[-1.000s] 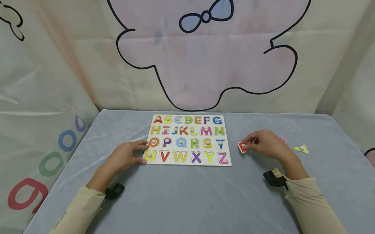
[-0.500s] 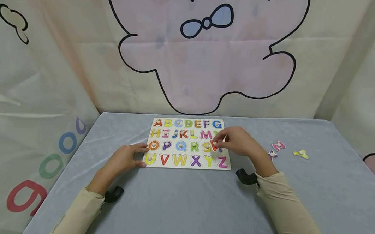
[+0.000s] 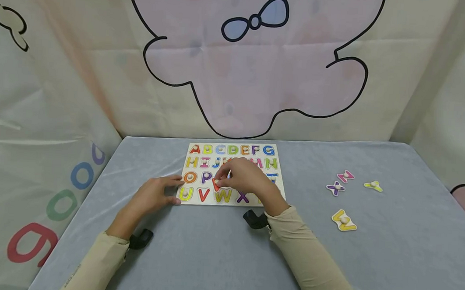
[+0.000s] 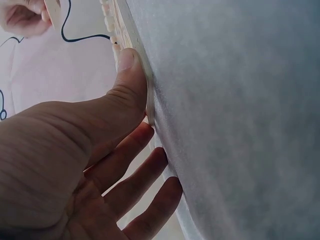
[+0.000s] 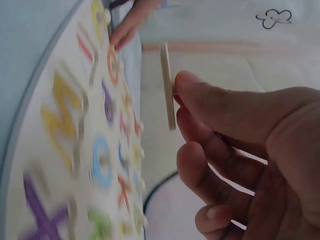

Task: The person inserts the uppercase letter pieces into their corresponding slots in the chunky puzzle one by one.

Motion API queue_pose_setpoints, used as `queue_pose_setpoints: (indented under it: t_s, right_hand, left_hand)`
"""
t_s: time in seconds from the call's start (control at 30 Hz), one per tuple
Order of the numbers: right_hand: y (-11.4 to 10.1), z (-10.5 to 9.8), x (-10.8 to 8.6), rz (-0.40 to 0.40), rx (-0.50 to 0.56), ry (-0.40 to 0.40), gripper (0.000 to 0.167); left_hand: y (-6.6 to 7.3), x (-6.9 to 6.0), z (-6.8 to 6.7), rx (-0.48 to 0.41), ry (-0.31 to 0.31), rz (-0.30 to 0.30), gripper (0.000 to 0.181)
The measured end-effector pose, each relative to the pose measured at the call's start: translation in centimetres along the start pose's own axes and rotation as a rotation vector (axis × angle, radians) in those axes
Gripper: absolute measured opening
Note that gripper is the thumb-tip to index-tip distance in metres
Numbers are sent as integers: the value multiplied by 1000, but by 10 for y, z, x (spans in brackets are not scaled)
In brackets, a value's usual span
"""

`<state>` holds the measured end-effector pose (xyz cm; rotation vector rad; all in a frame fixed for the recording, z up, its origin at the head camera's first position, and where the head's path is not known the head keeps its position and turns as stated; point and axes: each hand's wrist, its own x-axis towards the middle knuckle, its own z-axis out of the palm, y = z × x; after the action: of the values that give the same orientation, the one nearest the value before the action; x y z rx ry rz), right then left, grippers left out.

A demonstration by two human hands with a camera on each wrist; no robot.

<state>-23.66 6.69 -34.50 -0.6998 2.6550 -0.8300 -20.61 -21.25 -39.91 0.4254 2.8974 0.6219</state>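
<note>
My right hand (image 3: 244, 176) pinches a red V puzzle piece (image 3: 216, 184) by its knob, above the lower left part of the alphabet peg board (image 3: 213, 203). Edge-on in the right wrist view, that piece (image 5: 168, 90) stands apart from the board, between thumb and forefinger. The bottom row shows a red V recess (image 3: 203, 195) close to the piece, left of the W recess (image 3: 223, 195). At the board's left edge rests my left hand (image 3: 155, 194); in the left wrist view its thumb (image 4: 131, 80) touches the board and its other fingers are spread.
Loose pieces lie on the grey-blue cloth to the right: a pink Z (image 3: 345, 176), a purple X (image 3: 335, 188), a yellow Y (image 3: 373, 186) and a yellow W (image 3: 344, 221). A printed curtain (image 3: 235, 92) hangs behind the table.
My right hand has carried the red V from the cloth right of the board leftward over it. The yellow W, hidden by the arm before, now shows. My left hand has stayed put.
</note>
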Motion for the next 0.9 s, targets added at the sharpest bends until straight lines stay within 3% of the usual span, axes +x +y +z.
queue_pose_setpoints:
  t_s: [0.23,0.4,0.53,0.73,0.9]
  right_hand:
    - [-23,19,22,-24,-14,-35,11]
    - [-22,43,30,18,-104,-45,4]
    - [-18,57,33,41,-179,-4,4]
    - [-17,56,35,16,-176,-4,2]
    - [-15,37,30,22,-102,-60,22]
  left_hand:
    - [-2,-2,-1,-2,9,16,60]
    - [-3,0,0,-6,14,29,60]
    - [-2,2,0,-2,5,17,61]
    - [-2,3,0,0,3,8,62]
    - [-2,2,-1,7,-4,14,62]
